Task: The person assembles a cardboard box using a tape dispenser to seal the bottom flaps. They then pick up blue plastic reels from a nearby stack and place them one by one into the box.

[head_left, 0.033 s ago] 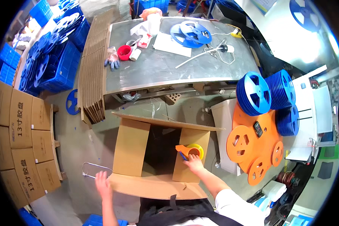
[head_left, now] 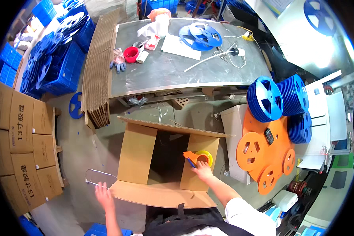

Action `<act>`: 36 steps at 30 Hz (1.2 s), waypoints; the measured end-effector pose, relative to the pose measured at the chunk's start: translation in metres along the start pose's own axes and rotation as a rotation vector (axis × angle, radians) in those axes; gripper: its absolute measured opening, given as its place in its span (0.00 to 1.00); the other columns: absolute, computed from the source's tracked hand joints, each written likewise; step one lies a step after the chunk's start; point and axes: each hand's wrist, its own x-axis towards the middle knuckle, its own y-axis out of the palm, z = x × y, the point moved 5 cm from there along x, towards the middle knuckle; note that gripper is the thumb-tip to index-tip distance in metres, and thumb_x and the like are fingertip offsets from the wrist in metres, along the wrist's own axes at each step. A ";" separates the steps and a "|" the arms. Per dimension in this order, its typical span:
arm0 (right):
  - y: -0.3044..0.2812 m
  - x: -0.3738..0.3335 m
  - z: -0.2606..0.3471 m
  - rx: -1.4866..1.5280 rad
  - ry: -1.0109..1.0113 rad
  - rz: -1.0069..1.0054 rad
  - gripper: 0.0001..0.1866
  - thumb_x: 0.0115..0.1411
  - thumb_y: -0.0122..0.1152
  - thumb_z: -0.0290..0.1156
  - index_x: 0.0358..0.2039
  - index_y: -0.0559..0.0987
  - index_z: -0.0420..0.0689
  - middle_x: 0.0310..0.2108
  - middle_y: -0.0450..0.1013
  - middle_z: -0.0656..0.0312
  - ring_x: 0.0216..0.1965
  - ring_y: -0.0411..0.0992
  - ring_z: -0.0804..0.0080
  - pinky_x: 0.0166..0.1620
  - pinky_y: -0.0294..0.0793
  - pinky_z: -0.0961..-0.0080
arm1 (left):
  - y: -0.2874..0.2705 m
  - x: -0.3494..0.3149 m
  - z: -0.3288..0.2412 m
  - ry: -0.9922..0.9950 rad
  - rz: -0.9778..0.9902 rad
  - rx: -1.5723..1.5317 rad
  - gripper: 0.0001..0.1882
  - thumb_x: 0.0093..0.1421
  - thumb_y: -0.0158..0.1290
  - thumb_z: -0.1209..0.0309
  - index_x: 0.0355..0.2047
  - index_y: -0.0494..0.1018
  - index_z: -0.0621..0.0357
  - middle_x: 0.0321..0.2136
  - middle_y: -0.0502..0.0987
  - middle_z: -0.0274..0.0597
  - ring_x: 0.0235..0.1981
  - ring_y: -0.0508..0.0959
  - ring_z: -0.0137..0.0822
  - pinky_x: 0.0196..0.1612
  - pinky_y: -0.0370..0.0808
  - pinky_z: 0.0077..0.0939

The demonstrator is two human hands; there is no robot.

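Note:
In front of me stands a cardboard box (head_left: 137,155) with its flaps spread outward and its inside dark. My right hand (head_left: 203,172) is closed on an orange tape dispenser (head_left: 190,155) carrying a yellow tape roll (head_left: 209,157), over the box's right flap. A blue part shows beside my fingers. My left hand (head_left: 104,196) is just left of the near flap (head_left: 153,193), fingers stretched out and a little apart. Its fingertips overlap the near end of a thin wire frame (head_left: 100,171); whether they touch it I cannot tell.
A grey table (head_left: 153,74) lies beyond the box, with flattened cardboard (head_left: 99,67) leaning on its left end. At right, blue reels (head_left: 264,98) stand on an orange stand (head_left: 259,135). Closed cartons (head_left: 21,143) are stacked at left. Blue crates (head_left: 69,72) hold reels at far left.
My left hand has shifted slightly left, away from the near flap's corner and toward the wire frame. The right hand and tape dispenser stay over the right flap.

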 end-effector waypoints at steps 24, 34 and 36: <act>-0.062 0.052 0.001 0.193 0.349 -0.043 0.38 0.49 0.66 0.43 0.60 0.62 0.49 0.42 0.72 0.52 0.42 0.72 0.56 0.44 0.72 0.63 | 0.189 0.161 -0.063 -0.349 0.069 -0.607 0.26 0.66 0.29 0.50 0.57 0.66 0.42 0.55 0.70 0.38 0.56 0.69 0.41 0.57 0.64 0.33; -0.023 0.034 -0.011 0.328 0.328 -0.165 0.41 0.50 0.68 0.33 0.61 0.58 0.43 0.47 0.69 0.51 0.46 0.70 0.56 0.47 0.70 0.67 | 0.139 0.127 -0.101 -0.280 0.086 -0.581 0.23 0.63 0.44 0.52 0.58 0.63 0.35 0.55 0.69 0.32 0.55 0.70 0.38 0.53 0.68 0.28; -0.035 0.030 -0.020 0.417 0.333 -0.109 0.40 0.52 0.65 0.27 0.63 0.56 0.44 0.55 0.66 0.52 0.53 0.68 0.61 0.53 0.68 0.72 | 0.134 0.128 -0.117 -0.297 0.094 -0.604 0.22 0.62 0.45 0.52 0.57 0.65 0.35 0.56 0.69 0.32 0.56 0.69 0.38 0.55 0.67 0.32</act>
